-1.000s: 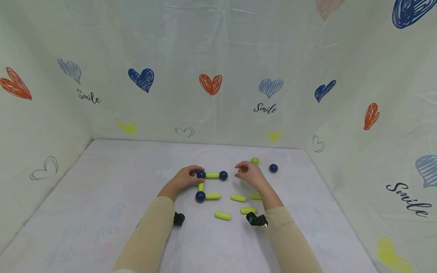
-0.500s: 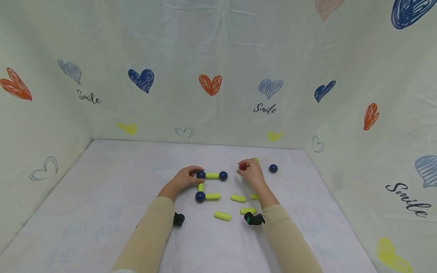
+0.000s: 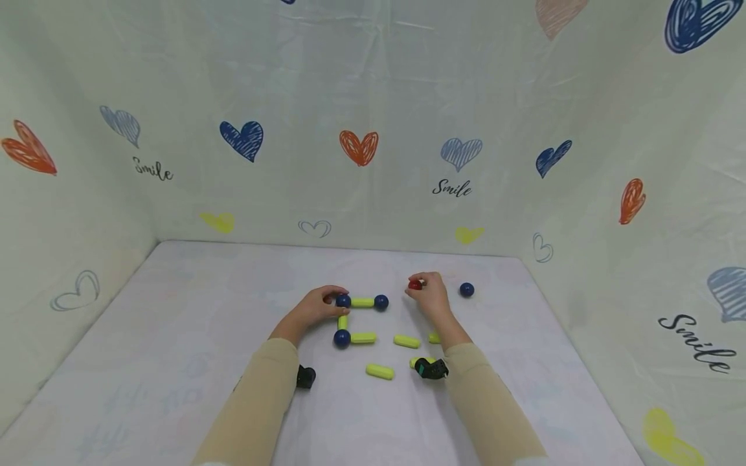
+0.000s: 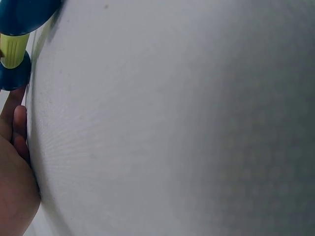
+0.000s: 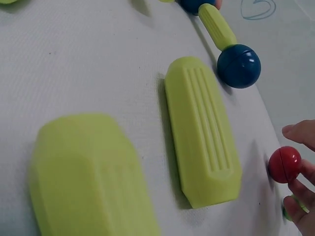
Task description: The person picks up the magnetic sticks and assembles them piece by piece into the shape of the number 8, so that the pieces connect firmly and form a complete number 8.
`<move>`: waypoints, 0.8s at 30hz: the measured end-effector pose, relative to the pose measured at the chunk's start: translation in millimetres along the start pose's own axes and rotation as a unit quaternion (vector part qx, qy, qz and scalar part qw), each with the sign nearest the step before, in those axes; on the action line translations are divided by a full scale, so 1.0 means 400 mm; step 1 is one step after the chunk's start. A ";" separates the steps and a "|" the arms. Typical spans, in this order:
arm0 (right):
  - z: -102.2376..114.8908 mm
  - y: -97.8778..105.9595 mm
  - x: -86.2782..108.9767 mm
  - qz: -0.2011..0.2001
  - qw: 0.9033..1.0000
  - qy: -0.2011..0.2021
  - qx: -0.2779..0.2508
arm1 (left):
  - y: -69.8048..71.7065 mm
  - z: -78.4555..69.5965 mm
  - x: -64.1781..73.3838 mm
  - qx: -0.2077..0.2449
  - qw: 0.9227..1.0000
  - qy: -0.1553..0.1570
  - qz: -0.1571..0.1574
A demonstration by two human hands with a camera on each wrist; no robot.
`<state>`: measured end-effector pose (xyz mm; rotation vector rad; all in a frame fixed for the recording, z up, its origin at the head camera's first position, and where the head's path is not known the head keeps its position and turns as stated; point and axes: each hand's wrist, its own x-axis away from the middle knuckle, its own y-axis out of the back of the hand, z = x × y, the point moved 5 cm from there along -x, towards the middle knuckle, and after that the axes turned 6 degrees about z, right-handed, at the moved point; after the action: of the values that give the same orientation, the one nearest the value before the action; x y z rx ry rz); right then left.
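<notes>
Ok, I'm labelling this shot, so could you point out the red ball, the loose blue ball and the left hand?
Red ball (image 5: 284,164): right wrist view, middle of its visible side.
Loose blue ball (image 3: 467,290): head view, middle of its surface.
Left hand (image 3: 313,306): head view, back of the hand.

- A tan left sleeve (image 3: 253,401), long and plain.
- A tan right sleeve (image 3: 489,404) that matches, with little creases.
- A small black box (image 3: 305,377) by the left wrist.
- Another black box (image 3: 432,369) by the right wrist, with a bit of green.
</notes>
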<state>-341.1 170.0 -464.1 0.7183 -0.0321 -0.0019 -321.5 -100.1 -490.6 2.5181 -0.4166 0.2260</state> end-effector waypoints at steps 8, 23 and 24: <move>-0.009 -0.016 -0.012 0.012 1.000 -0.016 -0.012 | -0.001 0.003 0.001 0.003 1.000 -0.002 -0.004; -0.023 -0.027 -0.023 0.017 0.999 -0.038 -0.025 | 0.000 -0.005 0.006 -0.005 1.000 -0.013 0.004; -0.025 -0.028 -0.023 0.017 0.999 -0.040 -0.023 | 0.000 -0.004 0.005 -0.004 1.000 -0.012 0.004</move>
<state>-349.7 168.2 -479.1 0.6709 -0.1213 0.0019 -319.6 -99.7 -488.6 2.5131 -0.4370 0.1978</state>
